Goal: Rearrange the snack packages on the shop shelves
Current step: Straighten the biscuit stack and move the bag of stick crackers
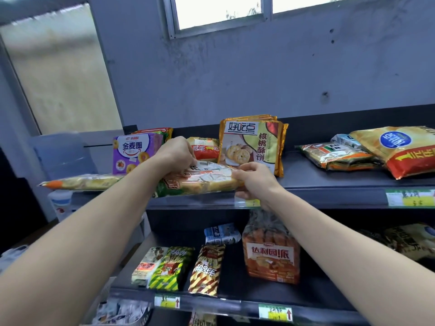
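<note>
Lying flat along the front edge of the top shelf [329, 178], the long biscuit pack [202, 181] has both arms stretched out to it, left hand [175, 152] curled over its top pinching the wrapper, right hand [255, 182] gripping its right end, gold cookie packs [251, 144] standing just behind.

upper shelf [329, 177]: long pack [202, 180] lies along front edge | upright bags [251, 144] behind it | box [134, 151] behind-left | flat packs [341, 156] at right end, well apart | lower shelf [233, 267]: cake bag [270, 255] centre, stick packs [164, 267] to its left
</note>
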Demonstrator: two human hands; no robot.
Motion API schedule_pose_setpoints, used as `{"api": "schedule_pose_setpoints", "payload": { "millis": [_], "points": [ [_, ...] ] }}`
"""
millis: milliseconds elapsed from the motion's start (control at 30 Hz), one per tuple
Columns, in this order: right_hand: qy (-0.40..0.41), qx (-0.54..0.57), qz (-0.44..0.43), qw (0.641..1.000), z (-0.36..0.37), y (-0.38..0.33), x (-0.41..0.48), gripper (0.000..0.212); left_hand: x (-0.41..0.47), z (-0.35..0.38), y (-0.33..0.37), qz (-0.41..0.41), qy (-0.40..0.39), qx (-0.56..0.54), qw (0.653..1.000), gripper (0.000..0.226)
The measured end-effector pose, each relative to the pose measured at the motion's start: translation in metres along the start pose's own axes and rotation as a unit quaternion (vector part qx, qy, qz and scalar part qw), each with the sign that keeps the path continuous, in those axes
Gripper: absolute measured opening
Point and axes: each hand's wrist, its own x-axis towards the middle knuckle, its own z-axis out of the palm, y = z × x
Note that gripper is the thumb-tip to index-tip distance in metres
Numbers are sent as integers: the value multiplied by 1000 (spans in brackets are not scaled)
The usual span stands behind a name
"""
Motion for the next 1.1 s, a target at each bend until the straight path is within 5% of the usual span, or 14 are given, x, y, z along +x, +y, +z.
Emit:
{"api": "schedule_pose_setpoints", "payload": {
  "millis": [233,400,667,1100],
  "points": [
    [15,115,46,992,-5,3,0,54,-38,9,3,-42,-23,-70,996,13],
    [9,98,51,994,-4,8,-8,57,-62,11,12,-86,-148,-146,974,16],
    [-2,105,28,994,-31,11,-35,9,-87,30,25,-99,-235,-328,910,16],
    [39,101,19,994,-131,56,-102,22,-113,117,88,-45,-334,-353,873,21]
  ]
}}
